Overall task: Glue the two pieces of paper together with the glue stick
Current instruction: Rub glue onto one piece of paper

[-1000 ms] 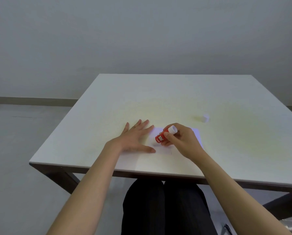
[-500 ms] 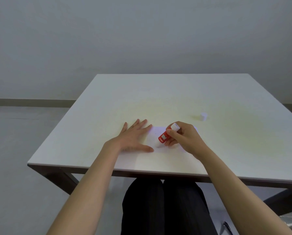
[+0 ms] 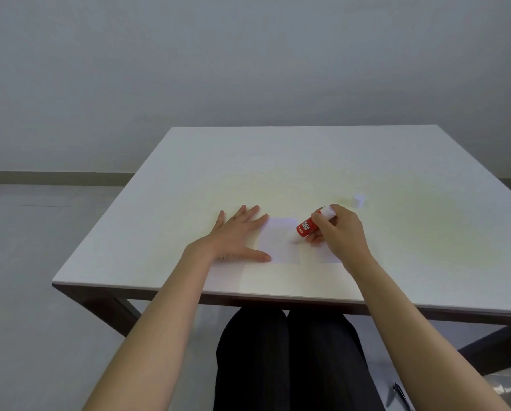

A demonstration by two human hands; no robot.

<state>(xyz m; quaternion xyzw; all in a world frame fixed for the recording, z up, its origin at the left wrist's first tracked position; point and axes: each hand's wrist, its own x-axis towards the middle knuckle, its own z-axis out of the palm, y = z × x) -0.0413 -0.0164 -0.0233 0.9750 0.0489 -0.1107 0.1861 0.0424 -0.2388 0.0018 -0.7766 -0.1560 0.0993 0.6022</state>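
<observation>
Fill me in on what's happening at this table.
A person is gluing paper. The left hand lies flat, pinning a white sheet to the table. The right hand holds a red glue stick tilted, tip down on the sheet. The cap stands apart, beyond the right hand.

paper on table, cap behind right
</observation>
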